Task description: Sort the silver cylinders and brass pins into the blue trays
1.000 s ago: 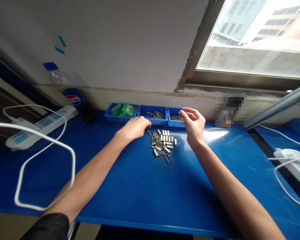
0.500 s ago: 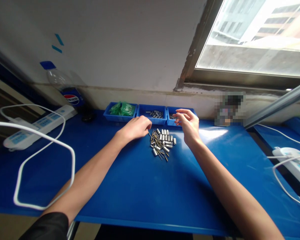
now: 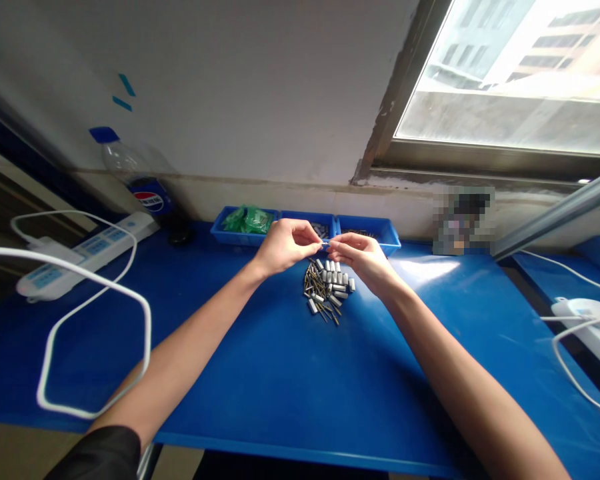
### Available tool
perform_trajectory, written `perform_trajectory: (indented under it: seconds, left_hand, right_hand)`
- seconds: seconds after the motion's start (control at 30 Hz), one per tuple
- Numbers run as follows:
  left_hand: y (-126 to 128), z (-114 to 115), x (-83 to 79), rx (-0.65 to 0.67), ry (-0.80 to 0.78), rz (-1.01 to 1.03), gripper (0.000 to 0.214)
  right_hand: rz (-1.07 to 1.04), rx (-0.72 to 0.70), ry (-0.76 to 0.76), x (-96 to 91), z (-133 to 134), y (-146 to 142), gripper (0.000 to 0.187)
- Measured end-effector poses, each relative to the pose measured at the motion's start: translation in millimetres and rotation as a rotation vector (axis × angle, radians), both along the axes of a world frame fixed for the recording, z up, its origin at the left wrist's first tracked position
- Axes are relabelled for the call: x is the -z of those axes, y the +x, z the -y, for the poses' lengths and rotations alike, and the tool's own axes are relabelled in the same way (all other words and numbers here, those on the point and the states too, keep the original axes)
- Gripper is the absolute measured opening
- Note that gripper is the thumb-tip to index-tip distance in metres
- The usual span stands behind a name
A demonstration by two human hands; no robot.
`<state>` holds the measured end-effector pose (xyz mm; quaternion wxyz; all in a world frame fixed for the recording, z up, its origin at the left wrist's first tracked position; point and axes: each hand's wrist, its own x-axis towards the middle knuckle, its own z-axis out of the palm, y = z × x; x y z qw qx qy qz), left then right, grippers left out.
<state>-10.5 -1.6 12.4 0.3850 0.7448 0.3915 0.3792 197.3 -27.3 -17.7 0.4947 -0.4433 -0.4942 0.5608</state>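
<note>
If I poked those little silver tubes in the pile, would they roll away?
Probably yes: the silver tubes look round and smooth, lying on a flat table. Likely light too; the left hand and right hand pinch a small piece with fingertips alone.

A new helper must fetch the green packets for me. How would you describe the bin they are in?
On the blue table, a row of small blue bins stands against the wall. It is the leftmost bin, nearest the plastic bottle; it alone holds bright green packets, while the middle bin beside it holds small silver parts.
</note>
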Motion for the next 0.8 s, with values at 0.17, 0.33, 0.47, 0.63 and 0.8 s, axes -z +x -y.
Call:
perform_trajectory:
  seconds: [0.17,0.33,0.47,0.63,0.8]
  left_hand:
    - [-4.7,-4.2,6.3,0.040,0.128,-0.320,0.012]
    - [-7.6,-5.7,18.1,0.125,0.234,-0.685,0.029]
    - [-3.4,-3.0,18.7,0.123,0.262,-0.820,0.026]
    - [-1.5,-1.6,18.7,0.116,0.280,-0.889,0.027]
    - [-3.0,-2.0,20.3,0.118,0.284,-0.870,0.027]
  right_hand:
    - [-0.028,0.239,0.050,2.6,-3.7,2.6,0.036]
    - [-0.020,0.516,0.144,3.4,-8.1,10.0,0.043]
    - [-0.023,0.519,0.108,-0.9,-7.7,10.0,0.036]
    - [-0.036,0.455,0.078,-1.3,-6.4,5.4,0.032]
    - [-0.055,0.426,0.065,1.3,-6.5,4.3,0.031]
